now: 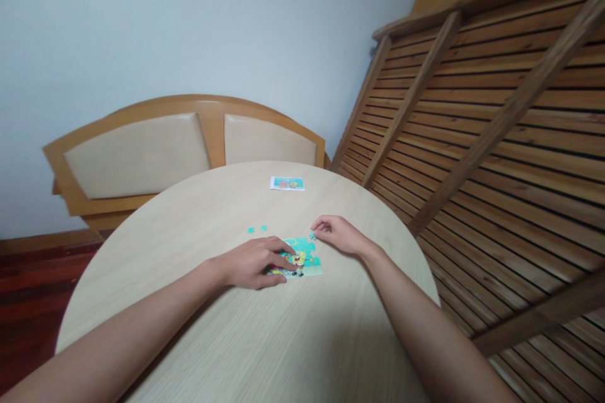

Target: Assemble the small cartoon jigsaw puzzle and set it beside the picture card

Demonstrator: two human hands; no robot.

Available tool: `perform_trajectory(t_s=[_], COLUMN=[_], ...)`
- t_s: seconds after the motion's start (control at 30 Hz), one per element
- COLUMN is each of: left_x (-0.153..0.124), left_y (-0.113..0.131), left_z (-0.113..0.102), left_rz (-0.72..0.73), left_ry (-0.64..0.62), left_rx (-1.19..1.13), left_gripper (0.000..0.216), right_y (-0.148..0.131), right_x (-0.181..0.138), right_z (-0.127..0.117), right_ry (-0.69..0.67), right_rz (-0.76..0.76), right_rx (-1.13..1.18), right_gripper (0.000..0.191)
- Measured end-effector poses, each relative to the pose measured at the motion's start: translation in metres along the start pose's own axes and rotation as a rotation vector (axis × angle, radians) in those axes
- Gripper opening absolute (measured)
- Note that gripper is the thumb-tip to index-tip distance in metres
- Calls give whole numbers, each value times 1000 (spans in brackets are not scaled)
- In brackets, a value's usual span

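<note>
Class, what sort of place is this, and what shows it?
Probably a room at home, perhaps a bedroom: a padded, headboard-like panel, a slatted wooden frame, and a round table bearing a jigsaw.

Bare left hand (255,262): palm down, fingers (282,261) spread
Bare right hand (341,234): fingers bent inward
Bare left forearm (142,321): slanting rightward
Bare right forearm (409,305): slanting leftward

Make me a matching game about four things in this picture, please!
Things:
1. left hand
2. right hand
3. picture card
4. two loose pieces

Where or how:
A. lying near the far edge of the table
B. at a small piece by the far right corner of the puzzle
C. small and turquoise, lying apart from the puzzle
D. spread over the puzzle

Right pairs: 1-D, 2-B, 3-A, 4-C
</note>
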State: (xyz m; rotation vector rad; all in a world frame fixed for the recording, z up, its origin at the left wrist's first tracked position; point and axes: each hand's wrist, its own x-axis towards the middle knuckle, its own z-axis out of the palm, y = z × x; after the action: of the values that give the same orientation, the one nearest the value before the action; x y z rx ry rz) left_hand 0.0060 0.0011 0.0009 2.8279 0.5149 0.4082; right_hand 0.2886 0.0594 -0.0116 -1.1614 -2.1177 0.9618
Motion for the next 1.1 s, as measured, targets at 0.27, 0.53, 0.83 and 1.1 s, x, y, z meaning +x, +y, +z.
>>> perform_trajectory(t_s=[0.27,0.53,0.83,1.1], left_x=[0,1,0,2], left_y=[0,0,0,0], left_z=[0,-1,-1,0], left_rz=[-9,-6,-13,-15], left_ry=[-9,-8,-6,-6], left_rx=[-3,-3,2,18], left_gripper=[39,40,40,41], right_y=[-3,-6,-2,-5], right_x=[-1,0,1,1], right_z=[2,5,7,7], right_ry=[-53,-61,-28,-15], right_rz=[-33,-35,-33,-78], right_rx=[8,-35,-125,-208], right_gripper=[27,24,20,18])
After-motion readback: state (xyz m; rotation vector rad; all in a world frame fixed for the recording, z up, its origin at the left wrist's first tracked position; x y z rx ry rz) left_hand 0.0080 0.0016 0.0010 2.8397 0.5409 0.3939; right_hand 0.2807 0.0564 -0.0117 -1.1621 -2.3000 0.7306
